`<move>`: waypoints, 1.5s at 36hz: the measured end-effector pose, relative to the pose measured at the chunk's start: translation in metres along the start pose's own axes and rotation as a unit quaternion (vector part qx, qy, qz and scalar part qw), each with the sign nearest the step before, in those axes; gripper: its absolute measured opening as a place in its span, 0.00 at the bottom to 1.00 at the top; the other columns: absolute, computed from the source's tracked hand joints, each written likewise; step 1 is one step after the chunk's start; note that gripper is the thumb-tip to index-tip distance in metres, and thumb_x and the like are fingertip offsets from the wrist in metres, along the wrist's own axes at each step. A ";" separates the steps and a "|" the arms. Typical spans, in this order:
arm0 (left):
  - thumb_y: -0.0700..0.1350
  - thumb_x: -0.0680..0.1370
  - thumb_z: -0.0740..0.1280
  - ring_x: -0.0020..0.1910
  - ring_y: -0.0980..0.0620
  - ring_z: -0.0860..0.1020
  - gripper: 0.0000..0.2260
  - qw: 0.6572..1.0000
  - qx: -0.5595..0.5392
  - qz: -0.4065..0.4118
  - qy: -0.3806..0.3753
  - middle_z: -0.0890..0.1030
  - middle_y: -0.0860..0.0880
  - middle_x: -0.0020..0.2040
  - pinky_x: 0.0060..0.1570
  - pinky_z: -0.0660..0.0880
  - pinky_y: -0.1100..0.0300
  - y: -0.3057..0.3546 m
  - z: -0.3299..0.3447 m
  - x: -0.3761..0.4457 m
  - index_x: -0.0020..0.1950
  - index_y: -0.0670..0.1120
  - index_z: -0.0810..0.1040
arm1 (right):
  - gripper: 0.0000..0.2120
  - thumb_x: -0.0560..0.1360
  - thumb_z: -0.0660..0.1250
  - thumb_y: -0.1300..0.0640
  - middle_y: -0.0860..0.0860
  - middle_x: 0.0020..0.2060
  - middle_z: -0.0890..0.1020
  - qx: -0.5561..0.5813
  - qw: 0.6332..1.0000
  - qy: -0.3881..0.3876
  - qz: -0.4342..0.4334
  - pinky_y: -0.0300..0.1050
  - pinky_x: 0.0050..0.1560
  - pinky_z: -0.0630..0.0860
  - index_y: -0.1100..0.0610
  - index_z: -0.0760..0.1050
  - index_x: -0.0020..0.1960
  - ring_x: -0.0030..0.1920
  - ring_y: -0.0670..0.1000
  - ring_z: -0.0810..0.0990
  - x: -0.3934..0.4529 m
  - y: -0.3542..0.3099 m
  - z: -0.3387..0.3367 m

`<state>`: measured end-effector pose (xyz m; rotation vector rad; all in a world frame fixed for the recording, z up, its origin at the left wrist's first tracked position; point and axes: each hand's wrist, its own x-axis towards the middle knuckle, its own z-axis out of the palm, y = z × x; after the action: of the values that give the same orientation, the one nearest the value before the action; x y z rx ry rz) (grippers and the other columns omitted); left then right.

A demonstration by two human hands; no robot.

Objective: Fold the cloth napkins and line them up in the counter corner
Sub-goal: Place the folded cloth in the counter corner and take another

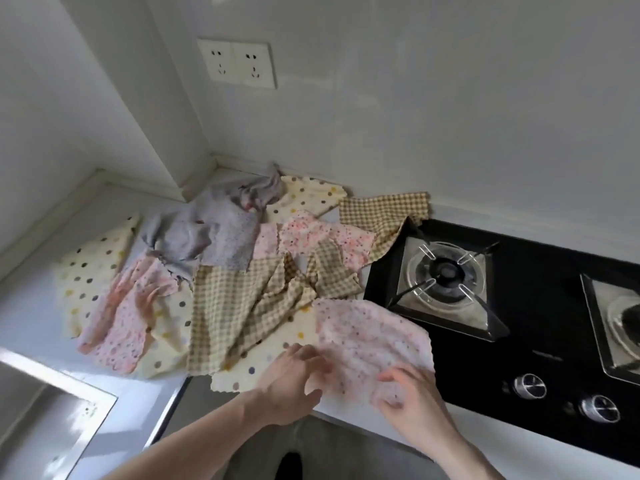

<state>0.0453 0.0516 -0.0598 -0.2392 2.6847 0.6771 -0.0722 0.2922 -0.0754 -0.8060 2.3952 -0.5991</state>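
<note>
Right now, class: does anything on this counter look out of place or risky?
Yes. A tan checked napkin drapes over the gas hob beside the burner; the napkins lie crumpled and overlapping.

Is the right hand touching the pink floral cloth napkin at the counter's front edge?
Touching. The head view shows the right hand with its fingers under and around the near edge of the pink floral cloth napkin; the cloth drapes over them.
</note>
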 end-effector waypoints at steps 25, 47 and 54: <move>0.51 0.80 0.69 0.57 0.57 0.73 0.03 0.928 0.018 0.234 0.288 0.77 0.62 0.53 0.59 0.69 0.58 -0.047 0.083 0.024 0.54 0.58 0.79 | 0.17 0.66 0.70 0.36 0.32 0.53 0.74 -0.063 0.935 0.268 -0.224 0.34 0.63 0.61 0.37 0.77 0.53 0.58 0.41 0.71 0.016 0.053 0.080; 0.55 0.74 0.68 0.48 0.54 0.80 0.05 0.952 -0.054 0.092 0.286 0.84 0.56 0.47 0.51 0.77 0.58 -0.018 0.081 -0.014 0.42 0.57 0.82 | 0.20 0.68 0.72 0.35 0.37 0.54 0.81 -0.019 0.933 0.345 -0.100 0.41 0.62 0.72 0.44 0.83 0.55 0.58 0.40 0.76 -0.055 0.055 0.112; 0.48 0.81 0.63 0.44 0.52 0.84 0.07 0.930 -0.014 0.125 0.345 0.85 0.54 0.51 0.47 0.78 0.56 0.007 0.069 -0.026 0.51 0.52 0.82 | 0.13 0.71 0.75 0.42 0.38 0.50 0.82 -0.051 0.931 0.350 -0.086 0.40 0.55 0.73 0.45 0.83 0.53 0.52 0.41 0.78 -0.071 0.057 0.107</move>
<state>0.0881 0.0932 -0.1035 -0.1629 3.4246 0.8246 0.0176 0.3551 -0.1636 -0.9725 3.0354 -0.9691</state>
